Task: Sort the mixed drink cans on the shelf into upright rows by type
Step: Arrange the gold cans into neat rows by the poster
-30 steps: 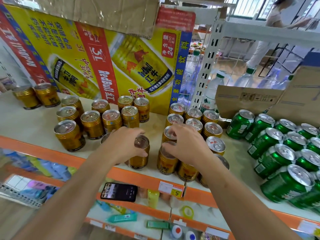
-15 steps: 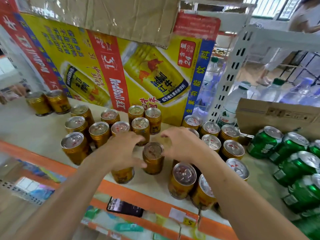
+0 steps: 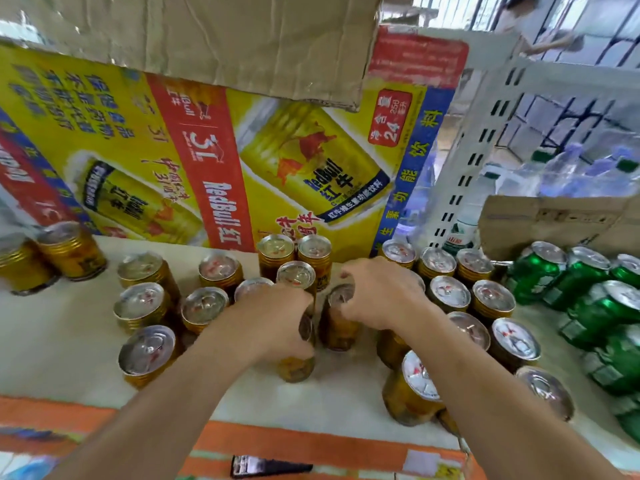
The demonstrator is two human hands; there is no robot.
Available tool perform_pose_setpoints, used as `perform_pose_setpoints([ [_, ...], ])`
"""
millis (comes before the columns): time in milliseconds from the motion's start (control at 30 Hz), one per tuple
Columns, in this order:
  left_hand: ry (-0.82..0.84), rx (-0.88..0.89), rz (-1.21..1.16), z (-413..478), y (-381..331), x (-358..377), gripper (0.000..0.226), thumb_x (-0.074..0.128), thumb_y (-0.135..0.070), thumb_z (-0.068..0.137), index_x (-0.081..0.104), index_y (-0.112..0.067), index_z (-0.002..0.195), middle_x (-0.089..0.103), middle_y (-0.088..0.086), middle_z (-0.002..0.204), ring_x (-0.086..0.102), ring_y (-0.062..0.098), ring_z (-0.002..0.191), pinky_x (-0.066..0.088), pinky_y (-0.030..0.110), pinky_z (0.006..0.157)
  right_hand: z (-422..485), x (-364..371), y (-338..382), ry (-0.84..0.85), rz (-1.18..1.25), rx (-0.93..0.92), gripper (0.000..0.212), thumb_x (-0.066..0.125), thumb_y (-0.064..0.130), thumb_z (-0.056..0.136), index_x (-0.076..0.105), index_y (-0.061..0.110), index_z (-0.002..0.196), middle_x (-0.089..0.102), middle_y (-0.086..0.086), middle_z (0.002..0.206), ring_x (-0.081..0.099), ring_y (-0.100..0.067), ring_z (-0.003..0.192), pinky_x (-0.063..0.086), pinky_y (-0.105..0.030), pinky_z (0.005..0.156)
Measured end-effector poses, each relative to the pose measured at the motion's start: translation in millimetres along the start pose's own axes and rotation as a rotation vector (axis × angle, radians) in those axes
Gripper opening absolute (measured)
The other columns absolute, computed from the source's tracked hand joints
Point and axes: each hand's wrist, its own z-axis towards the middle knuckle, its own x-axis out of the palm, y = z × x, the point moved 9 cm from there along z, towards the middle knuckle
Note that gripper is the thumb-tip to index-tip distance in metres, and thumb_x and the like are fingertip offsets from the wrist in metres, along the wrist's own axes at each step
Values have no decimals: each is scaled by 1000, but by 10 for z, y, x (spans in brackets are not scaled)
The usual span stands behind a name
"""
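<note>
Head view, shelf: the pale shelf [image 3: 59,344] with its orange front edge is carrying every can in the task
Gold cans: they are standing upright in a loose left group [image 3: 143,306] and a tighter right group [image 3: 450,292], with a narrow lane running between them
Left hand: the left hand [image 3: 270,323] is sitting in that lane, its fingers [image 3: 291,303] curling down round the top of one gold can and hiding most of its lid
Left-held can: this can [image 3: 294,367] is standing upright towards the front of the shelf, directly under the palm, its long axis vertical
Right hand: the right hand [image 3: 381,296] is pinching the rim of a second can, fingertips [image 3: 353,313] curling over the near edge and the thumb over the far edge
Right-held can: this can [image 3: 337,332] is standing upright just beside the left-held one, further back; whether the two are touching I cannot tell
Relation that matters: each can is lying straight below its own hand, so I judge the coming move to be a sideways slide, the left can towards the left group, the right can towards the right group
Green cans: they [image 3: 595,313] are leaning tilted at the far right, well apart from both hands and not yet sorted
Backdrop: a Red Bull carton [image 3: 221,188] is closing off the back of the shelf
</note>
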Motion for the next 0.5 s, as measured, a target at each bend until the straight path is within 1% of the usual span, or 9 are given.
perform_pose_setpoints([
  [67, 4, 26, -14, 33, -33, 21, 26, 69, -44, 71, 49, -29, 77, 57, -6, 84, 58, 19, 83, 40, 30, 59, 53, 5, -72, -35, -30, 81, 44, 62, 55, 81, 61, 22, 109, 64, -2, 106, 62, -28, 97, 41, -31, 63],
  [133, -9, 54, -8, 42, -60, 31, 27, 69, -44, 72, 49, -27, 80, 57, -5, 89, 59, 19, 86, 38, 28, 57, 89, 63, -144, -12, -21, 120, 54, 60, 68, 78, 60, 19, 102, 63, -1, 100, 62, -26, 95, 47, -34, 67],
  [167, -10, 66, -12, 38, -60, 45, 28, 69, -45, 72, 49, -27, 82, 56, -5, 90, 59, 19, 88, 38, 28, 57, 106, 85, -177, -1, 3, 121, 55, 60, 70, 76, 60, 20, 98, 62, 0, 97, 61, -25, 93, 50, -35, 68],
  [233, 24, 82, -36, 0, -50, 89, 37, 72, -48, 69, 49, -29, 90, 50, -7, 94, 56, 18, 93, 41, 29, 62, 106, 104, -183, 25, 57, 99, 49, 67, 65, 73, 60, 21, 94, 59, 3, 94, 60, -22, 91, 50, -34, 65],
  [300, 62, 93, -32, -30, -34, 139, 45, 74, -46, 68, 49, -29, 101, 46, -8, 96, 54, 18, 97, 42, 29, 67, 103, 121, -145, 46, 67, 58, 42, 73, 54, 71, 62, 22, 96, 59, 3, 94, 59, -22, 89, 42, -29, 56],
  [333, 59, 98, -29, -36, -29, 139, 44, 73, -44, 69, 50, -28, 103, 47, -7, 97, 54, 19, 98, 44, 30, 68, 110, 123, -130, 49, 64, 45, 39, 74, 49, 70, 62, 23, 97, 59, 2, 95, 59, -23, 89, 39, -28, 54],
  [367, 47, 98, -35, -35, -25, 125, 41, 73, -42, 69, 51, -28, 101, 50, -7, 98, 56, 19, 97, 47, 32, 70, 118, 114, -119, 44, 75, 38, 39, 76, 47, 69, 63, 24, 98, 60, 3, 96, 59, -22, 90, 40, -28, 55],
  [433, 16, 93, -51, -17, -26, 88, 38, 72, -43, 68, 52, -29, 98, 56, -7, 99, 58, 19, 94, 52, 35, 72, 155, 80, -120, 34, 131, 26, 46, 79, 45, 68, 64, 23, 106, 62, 2, 102, 60, -22, 93, 49, -33, 66],
  [500, -3, 90, -58, 10, -55, 67, 41, 71, -46, 67, 54, -30, 100, 59, -8, 101, 59, 18, 95, 54, 37, 74, 202, 21, -160, 32, 175, 21, 54, 81, 45, 68, 63, 20, 113, 62, 0, 109, 58, -20, 97, 52, -36, 79],
])
